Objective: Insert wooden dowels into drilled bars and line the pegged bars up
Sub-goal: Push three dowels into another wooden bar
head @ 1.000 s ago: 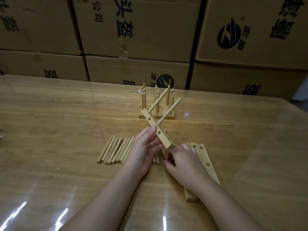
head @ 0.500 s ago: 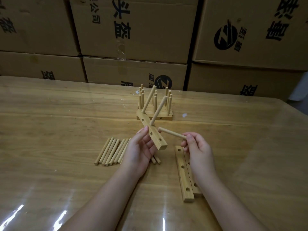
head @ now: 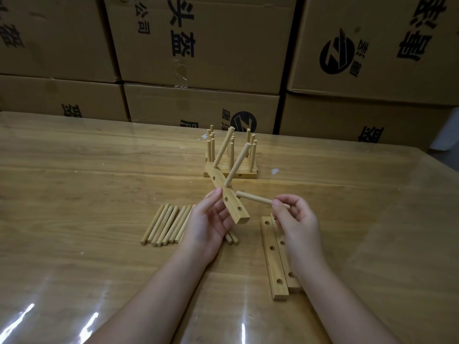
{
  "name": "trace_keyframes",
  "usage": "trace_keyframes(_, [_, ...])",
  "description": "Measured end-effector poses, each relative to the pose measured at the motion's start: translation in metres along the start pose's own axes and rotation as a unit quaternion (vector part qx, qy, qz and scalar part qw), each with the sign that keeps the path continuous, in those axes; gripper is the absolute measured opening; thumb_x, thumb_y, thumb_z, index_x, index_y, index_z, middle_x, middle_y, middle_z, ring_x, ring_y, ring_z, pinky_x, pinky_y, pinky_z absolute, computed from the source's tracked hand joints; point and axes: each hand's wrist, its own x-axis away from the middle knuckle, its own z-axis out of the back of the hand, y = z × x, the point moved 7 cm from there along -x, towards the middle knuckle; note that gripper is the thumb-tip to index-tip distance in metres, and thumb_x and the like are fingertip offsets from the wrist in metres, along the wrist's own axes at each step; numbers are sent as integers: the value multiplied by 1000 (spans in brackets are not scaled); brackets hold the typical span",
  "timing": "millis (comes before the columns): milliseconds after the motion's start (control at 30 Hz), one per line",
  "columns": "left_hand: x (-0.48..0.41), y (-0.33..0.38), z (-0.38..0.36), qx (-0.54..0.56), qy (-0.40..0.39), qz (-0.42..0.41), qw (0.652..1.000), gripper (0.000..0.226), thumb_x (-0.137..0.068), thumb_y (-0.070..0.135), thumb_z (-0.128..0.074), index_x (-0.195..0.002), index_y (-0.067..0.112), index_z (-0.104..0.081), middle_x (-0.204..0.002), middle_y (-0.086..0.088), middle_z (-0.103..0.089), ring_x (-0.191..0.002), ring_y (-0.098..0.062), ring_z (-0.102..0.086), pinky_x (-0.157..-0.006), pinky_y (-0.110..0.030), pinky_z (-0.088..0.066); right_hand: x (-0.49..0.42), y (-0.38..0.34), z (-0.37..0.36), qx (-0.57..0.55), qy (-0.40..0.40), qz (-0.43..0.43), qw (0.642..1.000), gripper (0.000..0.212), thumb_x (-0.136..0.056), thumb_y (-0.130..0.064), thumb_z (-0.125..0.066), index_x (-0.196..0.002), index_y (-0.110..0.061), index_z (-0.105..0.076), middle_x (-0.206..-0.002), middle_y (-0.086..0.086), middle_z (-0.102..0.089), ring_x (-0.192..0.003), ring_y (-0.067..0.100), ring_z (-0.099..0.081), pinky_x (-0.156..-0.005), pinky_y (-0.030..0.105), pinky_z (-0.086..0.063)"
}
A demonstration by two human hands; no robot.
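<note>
**A:** Stacked cardboard boxes (head: 198, 45) are closing off the back, and a glossy wooden table (head: 74, 170) is carrying the parts. Where is the work standing?

**B:** The left hand (head: 208, 224) is gripping a drilled bar (head: 231, 202), raised off the table and tilted, with two dowels (head: 223, 147) standing in its far part. The right hand (head: 295, 219) is pinching a third dowel (head: 253, 197) by one end, its free end just beside the bar.

**A:** How should it be going in?

**B:** I'd be squaring it to the bar's face over an open hole near the held end, then pushing straight while the left hand is bracing. Going in slanted is likely to jam it.

**A:** And the rest?

**B:** Loose dowels (head: 166, 225) are lying in a row by the left hand, bare bars (head: 273, 256) are lying under the right wrist, and pegged bars (head: 231, 170) are waiting at the far side.
</note>
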Motion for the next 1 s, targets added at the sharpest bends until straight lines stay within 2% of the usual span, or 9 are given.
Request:
trace_keyframes(167, [1, 0, -1, -11, -3, -1, 1000, 31, -79, 22, -59, -105, 5, -63, -79, -8, -72, -67, -14, -69, -55, -26, -56, 0, -2, 5, -57, 7, 2, 998, 11, -84, -15, -66, -92, -23, -67, -72, -16, -68, -66, -4, -61, -58, 10, -48])
trace_keyframes(333, [2, 1, -3, -33, -2, -6, 999, 35, -79, 23, -58, -109, 4, -61, -79, -8, -72, -67, -14, -68, -56, -26, -56, 0, -1, 4, -79, 10, -3, 997, 12, -84, -13, -67, -92, -22, -68, -71, -17, -67, -65, -4, -60, -59, 11, -48])
trace_keyframes(567, [2, 0, -3, -91, -8, -19, 996, 25, -83, 25, -58, -100, 8, -65, -84, -9, -71, -71, -14, -68, -56, -24, -55, 1, -2, 5, -96, 6, -2, 995, 14, -81, -13, -70, -91, -24, -70, -78, -10, -71, -71, 3, -65, -63, 15, -51])
trace_keyframes(667, [2, 0, -4, -99, -9, -16, 995, 26, -83, 25, -58, -101, 8, -64, -85, -12, -72, -69, -15, -68, -55, -25, -55, 4, -7, 3, -86, -1, 24, 996, 12, -81, -14, -70, -87, -25, -72, -76, -9, -70, -71, 2, -64, -62, 13, -50])
trace_keyframes(733, [2, 0, -3, -83, 0, -14, 996, 26, -86, 23, -56, -104, 6, -61, -83, -12, -72, -66, -14, -68, -53, -24, -55, 4, -7, 7, -80, 21, 31, 996, 13, -81, -19, -69, -87, -30, -73, -78, -11, -69, -72, 1, -63, -62, 12, -50])
trace_keyframes(833, [2, 1, -2, -64, 11, -12, 998, 24, -92, 19, -52, -109, 4, -57, -81, -11, -72, -64, -13, -67, -52, -24, -55, 5, -10, 11, -43, 51, 58, 996, 14, -87, -25, -61, -90, -35, -70, -89, -17, -69, -83, -3, -63, -63, 13, -50])
trace_keyframes(933, [2, 1, -2, -59, 14, -8, 998, 22, -93, 19, -51, -109, 4, -57, -78, -10, -72, -62, -12, -66, -51, -24, -54, 10, -21, 0, 26, 11, 125, 992, 18, -92, -28, -51, -95, -40, -63, -96, -22, -67, -91, -8, -60, -69, 9, -46])
trace_keyframes(1000, [2, 1, -3, -54, 14, -5, 998, 23, -93, 18, -50, -110, 4, -56, -78, -11, -72, -60, -12, -66, -50, -23, -54, 15, -26, -8, 70, -25, 156, 985, 20, -89, -36, -50, -95, -52, -62, -92, -19, -65, -82, -4, -59, -64, 9, -45])
